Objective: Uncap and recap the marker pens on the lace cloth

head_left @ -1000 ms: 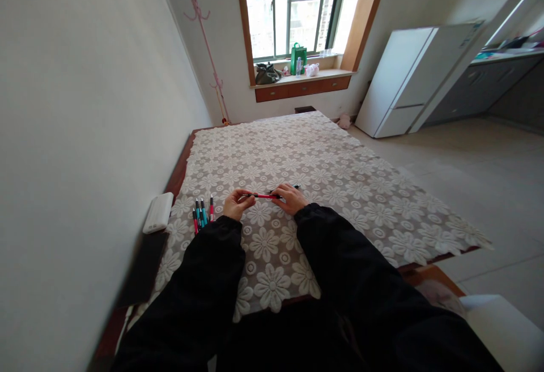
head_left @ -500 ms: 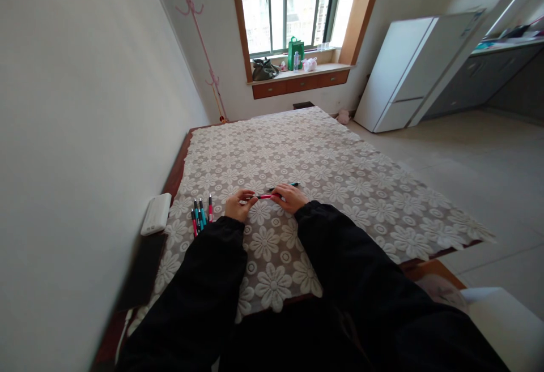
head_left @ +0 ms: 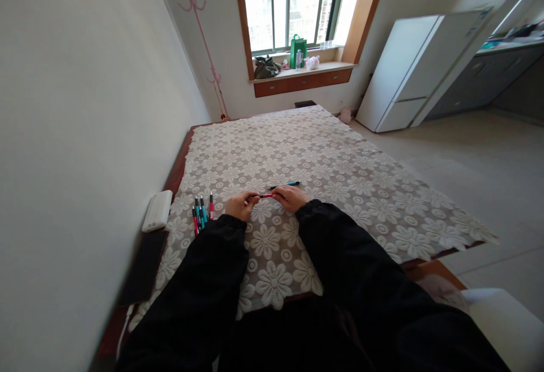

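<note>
A dark wooden table [head_left: 181, 154] stands along the wall, almost wholly covered by a lace tablecloth [head_left: 323, 162] patterned with white flowers; bare wood shows only as a strip on the wall side of the cloth. On the tablecloth, near its wall-side edge, a small cluster of red and teal pens [head_left: 200, 212] lies side by side. A single teal pen [head_left: 285, 184] lies alone nearer the cloth's middle. A white rectangular box [head_left: 157, 211] rests just beside the cloth's wall-side edge.
</note>
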### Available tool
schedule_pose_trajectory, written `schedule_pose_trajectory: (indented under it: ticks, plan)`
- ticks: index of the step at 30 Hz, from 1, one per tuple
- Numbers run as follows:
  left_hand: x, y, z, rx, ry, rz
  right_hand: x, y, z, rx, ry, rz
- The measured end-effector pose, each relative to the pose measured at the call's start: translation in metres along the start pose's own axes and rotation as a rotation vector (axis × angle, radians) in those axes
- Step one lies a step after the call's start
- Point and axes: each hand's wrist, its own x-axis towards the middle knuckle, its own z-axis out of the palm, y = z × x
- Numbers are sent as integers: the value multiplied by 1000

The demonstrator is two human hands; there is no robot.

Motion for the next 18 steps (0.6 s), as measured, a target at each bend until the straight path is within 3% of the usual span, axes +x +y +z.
schedule_pose_trajectory:
  ticks: [12, 18]
  plan:
    - [2, -9, 4, 116, -7, 43, 0, 0, 1, 0, 20, 14]
    - [2, -7, -3, 74, 46, 107, 0, -2, -5, -34, 19, 21]
